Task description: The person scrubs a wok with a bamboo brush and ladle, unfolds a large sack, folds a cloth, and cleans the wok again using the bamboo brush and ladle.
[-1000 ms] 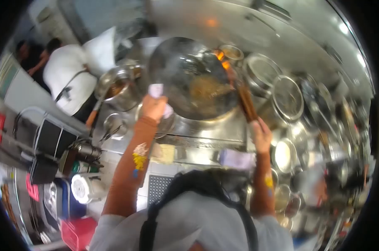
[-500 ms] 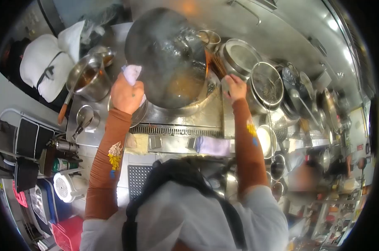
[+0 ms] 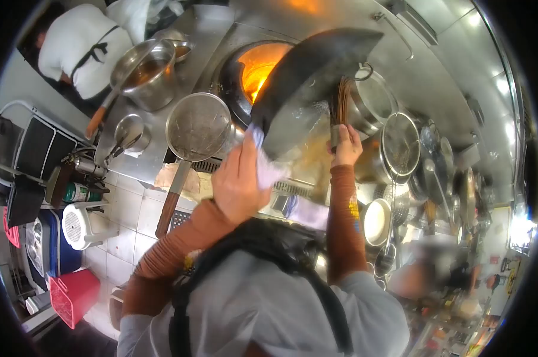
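**Wok tilted beside an open flame, with pots and strainers close around it**

The wok (image 3: 319,68) is held steeply tilted, partly in front of the lit burner (image 3: 258,71), whose far-right side is hidden by it. The wok's near edge is gripped through a cloth (image 3: 270,169) by the left hand (image 3: 240,178), its fingers closed. A brush (image 3: 342,104) of thin sticks is held in the closed right hand (image 3: 346,149), its bristles up against the wok's right side; whether they touch is unclear. Brownish liquid (image 3: 313,154) is seen blurred between the hands, below the wok.

To the left, the space is taken up by a round strainer (image 3: 197,127), its wooden handle pointed toward the left sleeve. Farther left, a pot of brown liquid (image 3: 147,77) and a small pot (image 3: 133,133) are set on the steel counter (image 3: 153,143). The right side is crowded by a large pot (image 3: 373,98), a mesh strainer (image 3: 401,146) and a white bowl (image 3: 376,222). A folded towel (image 3: 309,214) lies at the near edge. A person in white (image 3: 82,44) is seen bent over at the upper left.
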